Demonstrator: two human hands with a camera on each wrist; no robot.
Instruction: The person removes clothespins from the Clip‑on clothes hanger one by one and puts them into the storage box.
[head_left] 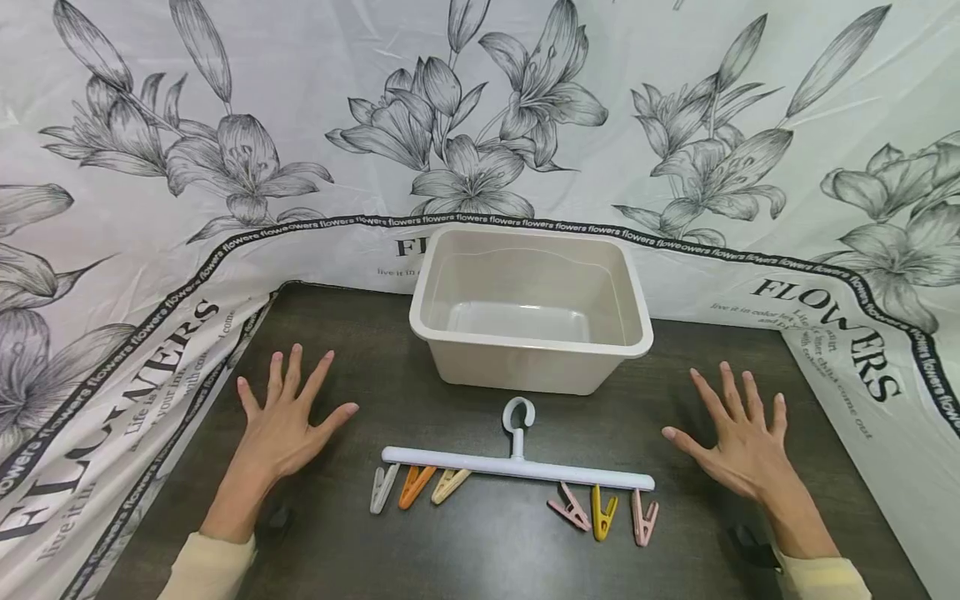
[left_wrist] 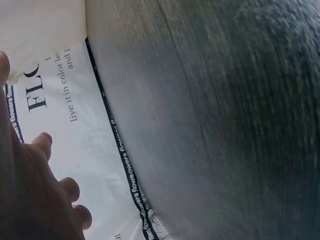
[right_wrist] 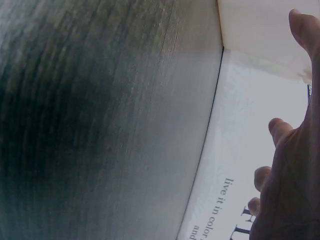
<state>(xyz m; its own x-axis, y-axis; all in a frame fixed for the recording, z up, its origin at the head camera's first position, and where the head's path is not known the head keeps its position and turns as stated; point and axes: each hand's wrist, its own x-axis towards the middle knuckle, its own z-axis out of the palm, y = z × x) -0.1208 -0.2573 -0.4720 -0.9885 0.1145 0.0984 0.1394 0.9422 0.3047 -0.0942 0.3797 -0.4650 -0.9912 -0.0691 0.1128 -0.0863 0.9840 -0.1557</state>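
My left hand [head_left: 285, 429] is spread over the left side of the dark table, fingers straight and holding nothing. On the right side, my right hand [head_left: 738, 450] is spread the same way, also holding nothing. Between them lies a white hanger [head_left: 465, 460] with its hook pointing away from me. Along its bar's near side, a grey-white clothespin [head_left: 384, 488], an orange clothespin [head_left: 414, 487] and a cream clothespin [head_left: 450, 486] sit at left. A pink clothespin [head_left: 577, 514], a yellow clothespin [head_left: 602, 527] and another pink clothespin [head_left: 642, 529] sit at right.
A beige plastic basin [head_left: 517, 367] stands behind the hanger, near the table's back edge. Its visible inside holds nothing. White flower-printed cloth [head_left: 360, 183] hangs behind the dark tabletop [head_left: 480, 550] and along both sides.
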